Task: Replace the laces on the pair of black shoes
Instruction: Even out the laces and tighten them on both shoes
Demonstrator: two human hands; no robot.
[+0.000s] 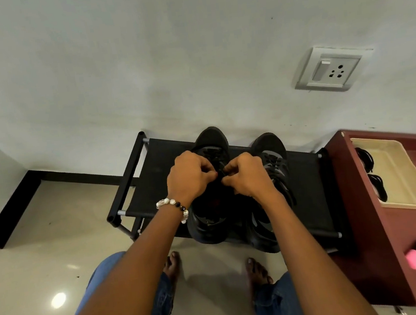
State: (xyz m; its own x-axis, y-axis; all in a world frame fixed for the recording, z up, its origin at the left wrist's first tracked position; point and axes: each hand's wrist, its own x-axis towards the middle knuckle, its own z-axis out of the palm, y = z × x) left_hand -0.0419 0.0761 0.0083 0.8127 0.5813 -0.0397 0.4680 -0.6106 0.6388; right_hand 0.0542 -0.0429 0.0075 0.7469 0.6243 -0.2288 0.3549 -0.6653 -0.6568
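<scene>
left hand (pixel 189 177) + right hand (pixel 248 176): each grip pinching lace (pixel 219 172) | over left shoe (pixel 210 183) on rack (pixel 152 179) | likely working eyelets

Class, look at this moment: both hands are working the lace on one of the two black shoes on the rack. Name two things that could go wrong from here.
1. Both the left hand and right hand cover the lace on the left shoe, and black on black hides eyelets, so one might be skipped.
2. Both shoes' heels overhang the rack front edge; a hard tug could pull the right shoe or its neighbour off.
</scene>
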